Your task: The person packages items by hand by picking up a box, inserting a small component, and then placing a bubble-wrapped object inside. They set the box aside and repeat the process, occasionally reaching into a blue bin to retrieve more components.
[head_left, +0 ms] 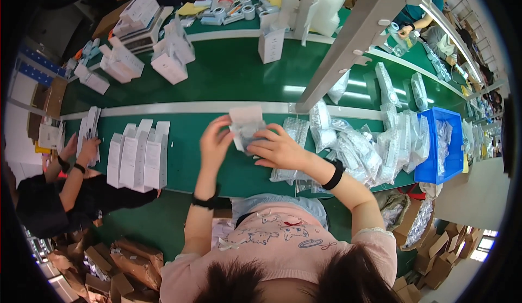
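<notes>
Your hair (348, 273) hangs nearest. Your left hand (216, 138) and right hand (277, 147) together hold a white box (246, 116) over the table (187, 164), between cartons (136, 159) on the left and bags (356, 153) on the right.

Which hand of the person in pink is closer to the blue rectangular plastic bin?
The right hand. It is left of the bin, at the right side of a small white-and-grey package; the left hand is farther away, at the package's left edge.
</notes>
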`<action>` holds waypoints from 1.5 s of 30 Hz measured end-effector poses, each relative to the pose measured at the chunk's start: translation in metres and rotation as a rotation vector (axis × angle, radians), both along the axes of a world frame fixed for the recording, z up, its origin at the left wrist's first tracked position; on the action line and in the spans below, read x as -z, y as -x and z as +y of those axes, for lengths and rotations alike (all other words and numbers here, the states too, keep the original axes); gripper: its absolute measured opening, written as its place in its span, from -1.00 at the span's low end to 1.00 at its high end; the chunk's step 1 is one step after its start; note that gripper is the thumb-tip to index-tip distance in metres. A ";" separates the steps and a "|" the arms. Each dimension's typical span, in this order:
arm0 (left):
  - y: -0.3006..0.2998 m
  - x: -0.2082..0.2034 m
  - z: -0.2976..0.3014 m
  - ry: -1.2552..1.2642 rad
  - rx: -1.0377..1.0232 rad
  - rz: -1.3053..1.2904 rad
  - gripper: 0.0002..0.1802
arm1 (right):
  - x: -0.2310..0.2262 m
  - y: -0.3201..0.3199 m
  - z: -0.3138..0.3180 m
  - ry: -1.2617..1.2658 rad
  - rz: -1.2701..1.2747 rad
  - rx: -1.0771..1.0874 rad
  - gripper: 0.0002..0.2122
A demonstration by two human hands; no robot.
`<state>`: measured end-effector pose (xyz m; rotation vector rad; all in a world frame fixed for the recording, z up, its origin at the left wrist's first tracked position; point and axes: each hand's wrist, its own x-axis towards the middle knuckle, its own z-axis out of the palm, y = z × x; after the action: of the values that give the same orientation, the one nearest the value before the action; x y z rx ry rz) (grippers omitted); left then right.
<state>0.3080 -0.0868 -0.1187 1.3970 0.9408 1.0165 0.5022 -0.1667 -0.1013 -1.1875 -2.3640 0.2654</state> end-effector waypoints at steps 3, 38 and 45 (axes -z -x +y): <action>0.088 0.006 0.009 -0.496 -0.295 1.039 -0.19 | 0.015 -0.010 -0.003 -0.179 0.310 0.089 -0.46; 0.012 0.117 0.003 0.445 0.272 0.483 -0.03 | 0.219 -0.317 0.081 0.202 0.649 0.884 -0.43; -0.008 0.070 0.001 0.114 0.270 0.654 -0.07 | 0.177 -0.211 0.168 0.338 -0.206 1.104 -0.22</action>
<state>0.3158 -0.0860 -0.1889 1.7391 1.2092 0.2885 0.7136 0.0008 -0.2788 -2.5427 -1.4838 0.1527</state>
